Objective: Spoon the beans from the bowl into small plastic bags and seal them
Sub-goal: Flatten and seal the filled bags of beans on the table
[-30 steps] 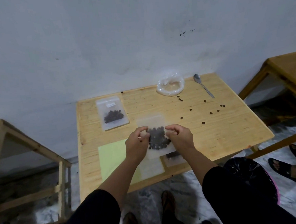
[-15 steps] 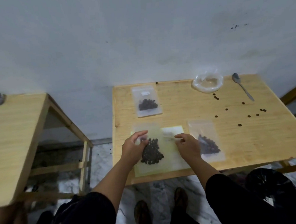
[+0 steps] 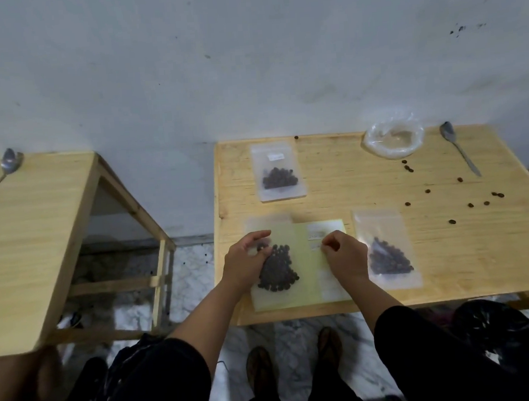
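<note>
Now on the pale wooden worktop (image 3: 334,192): the small clear plastic bag of dark beans (image 3: 277,266), held up off the surface a second ago, lies flat on the light green paper sheet (image 3: 305,269) at the near edge, so this bag looks filled and at the sealing or setting-down stage.

Left hand (image 3: 245,262): fingers curled onto the bag's left edge, thumb raised above; it appears to pinch the plastic. Right hand (image 3: 345,257): fingers curled at the bag's right side; whether this grip has hold of plastic cannot be told.

Second filled clear bag (image 3: 388,249): just right of the right hand. Third filled clear bag (image 3: 278,172): far side. Clear plastic bowl (image 3: 393,139): seems empty. Metal spoon (image 3: 458,146): beside it, idle. Loose dark beans (image 3: 470,205): scattered on the right, unbagged.
</note>
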### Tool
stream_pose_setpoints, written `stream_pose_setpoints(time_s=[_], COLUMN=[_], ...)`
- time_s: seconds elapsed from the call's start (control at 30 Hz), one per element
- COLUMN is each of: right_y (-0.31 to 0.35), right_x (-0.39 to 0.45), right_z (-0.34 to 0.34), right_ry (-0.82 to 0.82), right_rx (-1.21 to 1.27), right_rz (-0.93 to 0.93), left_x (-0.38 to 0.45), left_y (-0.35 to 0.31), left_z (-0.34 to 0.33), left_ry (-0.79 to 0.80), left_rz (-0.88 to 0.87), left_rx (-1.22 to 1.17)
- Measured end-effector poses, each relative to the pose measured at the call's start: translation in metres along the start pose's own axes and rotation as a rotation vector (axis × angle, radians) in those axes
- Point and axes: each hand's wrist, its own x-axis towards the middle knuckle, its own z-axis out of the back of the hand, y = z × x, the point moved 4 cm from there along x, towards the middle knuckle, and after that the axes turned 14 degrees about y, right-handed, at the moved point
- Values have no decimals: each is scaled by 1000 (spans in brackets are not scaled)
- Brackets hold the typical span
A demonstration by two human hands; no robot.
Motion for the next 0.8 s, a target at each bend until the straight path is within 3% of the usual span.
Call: stream_pose_setpoints(time_s=[0.17, 0.33, 0.5, 0.8], right_y=[3, 33, 69, 109], right_x=[-2, -5, -9, -10], right_z=[4, 22, 35, 48], right_ry=[-20, -142, -80, -79], right_rx=[37, 76, 260, 255], right_rz=[18, 161, 228, 285], left_x=[3, 9, 15, 10], left_y=[-2, -15, -45, -84], left_z=[0, 3, 7, 15], left_ry=[-8, -27, -32, 0], left_rz=[4, -21, -102, -274], left_rx=[4, -72, -90, -87])
